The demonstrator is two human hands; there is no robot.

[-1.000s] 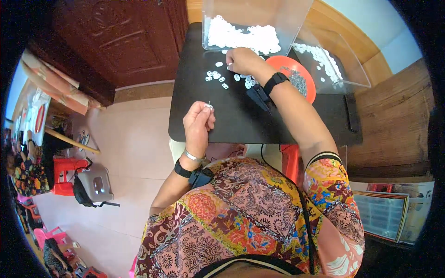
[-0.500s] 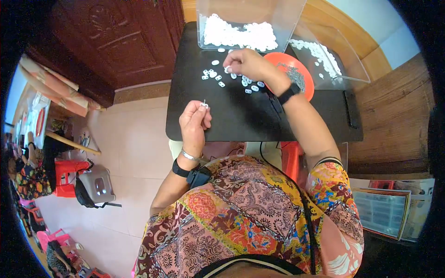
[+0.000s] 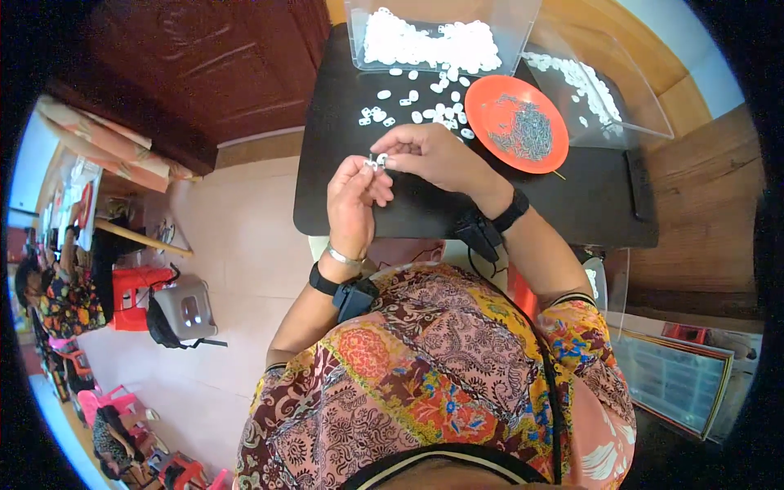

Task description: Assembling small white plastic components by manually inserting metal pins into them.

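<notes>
Over the near left part of the dark table, my two hands meet at the fingertips. My left hand [image 3: 353,189] pinches a small white plastic piece [image 3: 371,163] with a thin metal pin standing up from it. A second small white oval piece [image 3: 382,159] is pinched between thumb and finger of my right hand [image 3: 429,157], right beside the pin. Whether the pin passes through this second piece is too small to tell. Beyond my hands lie several loose white oval pieces [image 3: 384,95], some showing two holes. An orange plate [image 3: 482,102] holds a heap of grey metal pins [image 3: 531,135].
A clear plastic bin [image 3: 355,61] full of white pieces stands at the table's far edge. Right of it, another clear container [image 3: 645,114] holds more. A dark bar-shaped object [image 3: 640,186] lies at the table's right. Other people sit at the far left, near a red stool [image 3: 129,298].
My right hand has come back from the loose white pieces toward me and left, bringing one piece to my left hand. The left hand still holds its piece and pin.
</notes>
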